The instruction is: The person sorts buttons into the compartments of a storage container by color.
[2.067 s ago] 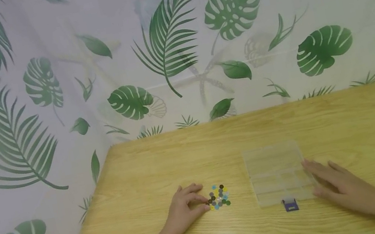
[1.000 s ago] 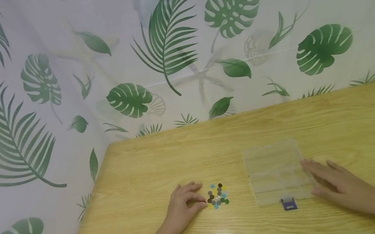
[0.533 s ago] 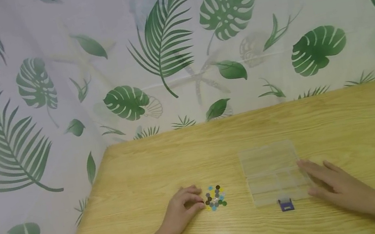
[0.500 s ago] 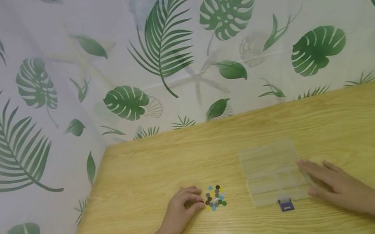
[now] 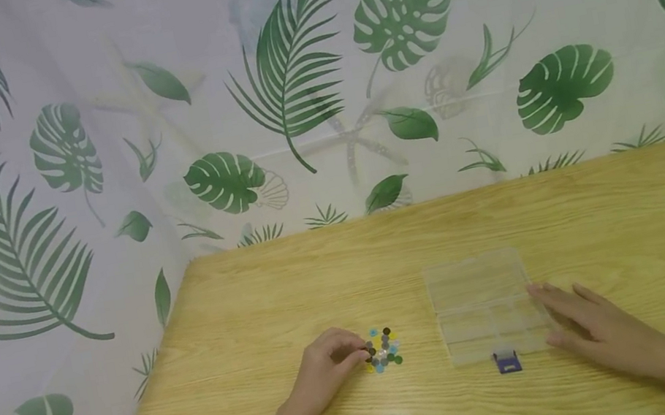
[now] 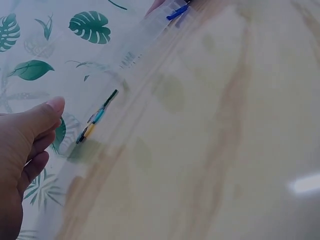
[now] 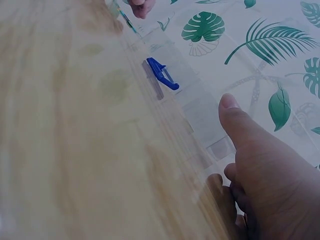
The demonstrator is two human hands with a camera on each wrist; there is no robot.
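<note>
Small round coloured discs like buttons (image 5: 387, 350) lie in a loose cluster on the table, in black, grey, blue, yellow, green and clear. My left hand (image 5: 327, 368) is at their left edge, thumb and forefinger tips close together beside a black disc. Whether a disc sits between those tips is hidden; the left wrist view shows the curled left hand (image 6: 22, 155) with no piece visible in it. To the right lies a clear plastic compartment box (image 5: 480, 285), lid folded back. My right hand (image 5: 607, 326), fingers extended, rests along its right side.
A blue latch (image 5: 507, 362) sticks out from the box's front edge. The wood-grain table (image 5: 253, 288) meets a leaf-printed cloth (image 5: 329, 186) at its back and left edges. Bare tabletop lies between the discs and the box.
My left hand has shifted slightly right to the discs, and its fingers have drawn closer together. The right hand and the box hold their places; the view moved slightly.
</note>
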